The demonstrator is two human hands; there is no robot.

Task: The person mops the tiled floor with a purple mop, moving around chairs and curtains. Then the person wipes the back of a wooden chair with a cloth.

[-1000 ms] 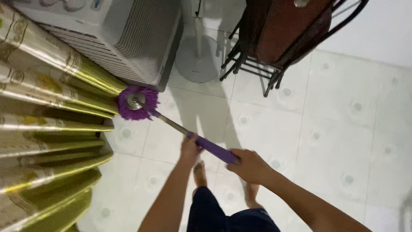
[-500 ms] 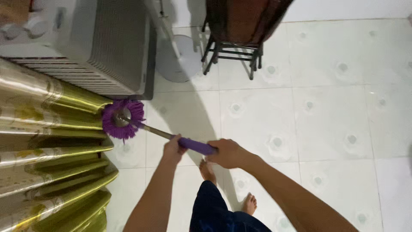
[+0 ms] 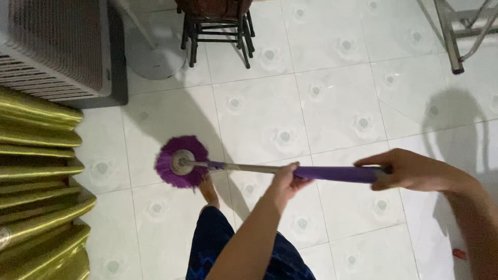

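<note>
I hold a mop with a round purple head [image 3: 180,162] and a metal shaft ending in a purple grip [image 3: 340,173]. My left hand [image 3: 286,182] is wrapped around the shaft where the purple grip begins. My right hand [image 3: 406,169] is closed on the far end of the grip, at the right. The mop head rests on the white tiled floor [image 3: 290,114], just ahead of my bare foot [image 3: 208,189]. The shaft lies nearly level across the view.
A gold pleated curtain [image 3: 39,186] hangs along the left edge. A grey ribbed appliance [image 3: 57,46] stands at the top left, with a round fan base [image 3: 155,57] beside it. Dark wooden chair legs [image 3: 218,31] are at the top centre, a metal frame [image 3: 454,36] at the top right.
The mop head has come away from the curtain and moved right, out onto the open tiles. My right hand has swung far to the right, so the shaft now lies flatter.
</note>
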